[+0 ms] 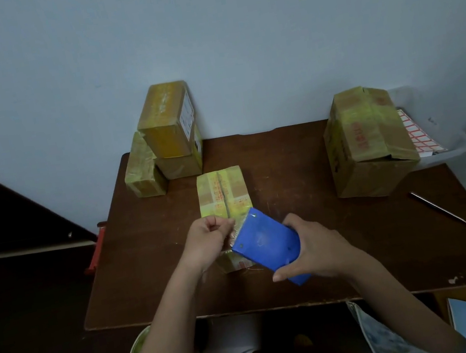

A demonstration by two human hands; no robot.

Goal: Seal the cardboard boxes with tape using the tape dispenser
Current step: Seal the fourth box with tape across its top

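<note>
Two bare forearms, left hand, right hand, no sleeves, no rings

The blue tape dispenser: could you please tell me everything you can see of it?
The tape dispenser is a flat, smooth blue shell that looks like plastic, with small round marks on its face. It is held tilted above the near end of the middle box. The right hand grips its rear end, fingers wrapped round it. At its front edge the left hand pinches what seems to be clear tape. The roll itself is hidden.
</note>
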